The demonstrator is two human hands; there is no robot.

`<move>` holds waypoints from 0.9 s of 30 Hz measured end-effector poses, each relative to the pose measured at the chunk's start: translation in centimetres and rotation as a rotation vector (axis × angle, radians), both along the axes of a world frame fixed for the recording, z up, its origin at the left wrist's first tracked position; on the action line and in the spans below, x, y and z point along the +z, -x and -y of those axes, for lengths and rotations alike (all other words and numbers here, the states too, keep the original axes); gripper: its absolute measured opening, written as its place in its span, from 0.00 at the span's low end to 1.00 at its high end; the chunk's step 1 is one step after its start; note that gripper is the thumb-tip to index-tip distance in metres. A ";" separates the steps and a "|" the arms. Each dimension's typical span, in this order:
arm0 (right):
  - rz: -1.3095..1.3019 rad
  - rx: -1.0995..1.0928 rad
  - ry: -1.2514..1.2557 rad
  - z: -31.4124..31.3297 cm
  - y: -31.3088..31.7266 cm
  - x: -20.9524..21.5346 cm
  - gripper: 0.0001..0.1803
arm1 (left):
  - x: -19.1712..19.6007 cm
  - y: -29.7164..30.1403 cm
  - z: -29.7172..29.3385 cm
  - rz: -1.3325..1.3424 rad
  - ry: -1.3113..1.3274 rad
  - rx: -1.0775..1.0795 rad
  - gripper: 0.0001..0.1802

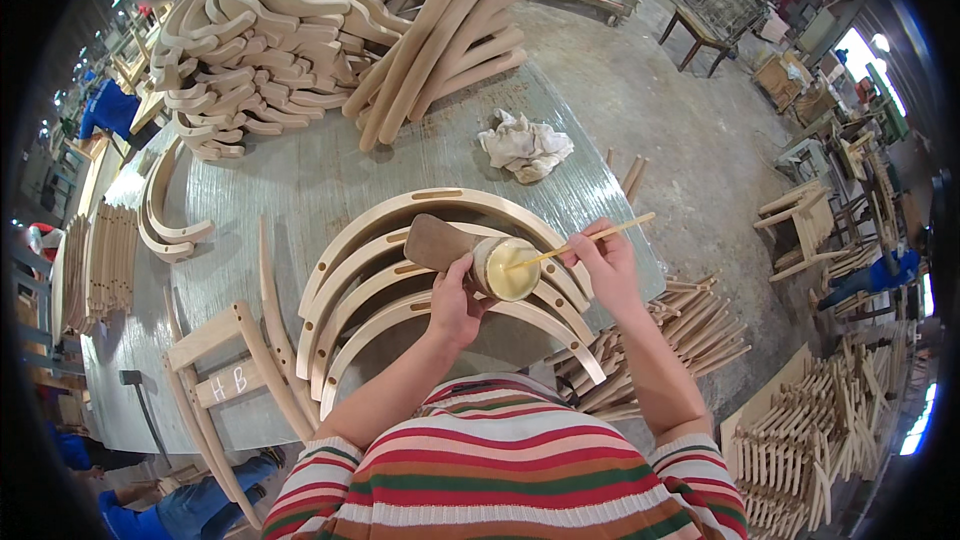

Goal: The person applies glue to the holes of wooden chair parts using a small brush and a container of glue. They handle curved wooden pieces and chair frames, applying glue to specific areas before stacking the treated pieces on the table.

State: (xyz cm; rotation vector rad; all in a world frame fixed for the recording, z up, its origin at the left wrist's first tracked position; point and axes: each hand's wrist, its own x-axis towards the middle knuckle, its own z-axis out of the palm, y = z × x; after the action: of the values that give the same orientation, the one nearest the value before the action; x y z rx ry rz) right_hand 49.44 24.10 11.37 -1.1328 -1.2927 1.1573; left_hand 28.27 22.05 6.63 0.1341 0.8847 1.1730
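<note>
My left hand (pixel 458 302) is wrapped round a round container (pixel 512 272) of creamy pale-yellow liquid, probably glue, tilted toward me. A flat brown piece (pixel 436 243) with a rounded end sticks out to its left; how it joins the container is hidden. Between the fingertips of my right hand (pixel 603 265) is a thin yellowish stick (pixel 625 226), its lower end in the liquid. Below both hands, several curved pale wooden rails (pixel 352 258) with oblong slots lie nested on the table (pixel 330 175).
Curved wooden parts (pixel 250 50) and straight slats (pixel 440 50) are piled at the far side. A crumpled white cloth (pixel 525 147) lies at the far right. A wooden frame (pixel 240 370) leans at the near left beside a hammer (pixel 140 400). Sticks (pixel 690 340) are heaped beyond the right edge.
</note>
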 end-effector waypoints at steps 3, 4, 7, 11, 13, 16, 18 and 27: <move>-0.420 -0.001 0.196 -0.1 -0.6 -2.1 0.05 | 0.0 0.1 0.1 0.020 -0.009 0.001 0.18; -0.518 -0.006 0.269 0.2 -0.7 -2.6 0.05 | 0.1 0.2 0.1 0.025 -0.009 -0.002 0.18; -0.741 -0.063 0.443 1.1 -0.7 -3.6 0.03 | 0.2 0.4 -0.3 0.035 -0.030 -0.007 0.18; -0.825 -0.197 0.488 1.7 0.2 -3.9 0.03 | -0.1 0.5 -1.1 0.051 -0.058 -0.018 0.18; -0.817 -0.215 0.490 1.7 0.3 -4.8 0.04 | -0.4 0.2 -1.4 0.082 -0.069 -0.001 0.18; -0.771 -0.246 0.527 1.7 0.3 -5.1 0.05 | -0.4 -0.9 -1.9 0.045 -0.062 0.009 0.19; -0.759 -0.264 0.522 1.4 0.2 -5.0 0.07 | -0.2 -1.4 -2.2 0.003 -0.041 0.012 0.20; -0.013 -0.229 -0.032 0.9 -5.0 -1.7 0.09 | -1.5 1.1 -1.7 0.004 -0.003 0.027 0.21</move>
State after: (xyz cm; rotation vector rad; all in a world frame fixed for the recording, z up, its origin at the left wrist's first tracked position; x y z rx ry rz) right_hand 54.42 23.17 9.69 -1.2138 -1.1346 0.9700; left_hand 27.18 23.73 5.17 0.1224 0.8839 1.1997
